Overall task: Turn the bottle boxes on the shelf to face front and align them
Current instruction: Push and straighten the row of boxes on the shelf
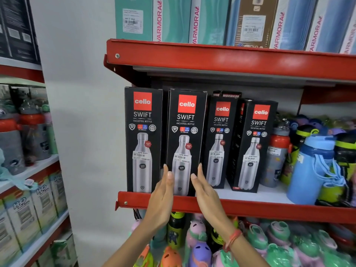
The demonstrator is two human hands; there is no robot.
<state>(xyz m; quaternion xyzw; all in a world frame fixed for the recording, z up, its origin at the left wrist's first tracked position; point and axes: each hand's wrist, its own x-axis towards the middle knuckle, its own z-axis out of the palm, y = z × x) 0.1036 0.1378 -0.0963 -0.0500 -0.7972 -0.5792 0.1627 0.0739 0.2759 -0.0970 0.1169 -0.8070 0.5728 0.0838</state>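
Observation:
Several black bottle boxes with red logos stand on the red shelf [250, 208]. The leftmost box [143, 132] and the second box [185, 132] are tall and face front. A shorter third box [221, 135] sits further back. The fourth box [254, 143] is turned slightly, showing its left side. My left hand [162, 199] and my right hand [205, 191] are flat with fingers straight, on either side of the second box's lower part, at or just off its edges. Neither hand grips anything.
Loose drinking bottles crowd the shelf's right end, among them a red-capped one [277, 157] and a blue one [310, 170]. Tall boxes [173, 20] fill the shelf above. Colourful bottles [200, 243] fill the shelf below. Another rack [28, 170] stands at the left.

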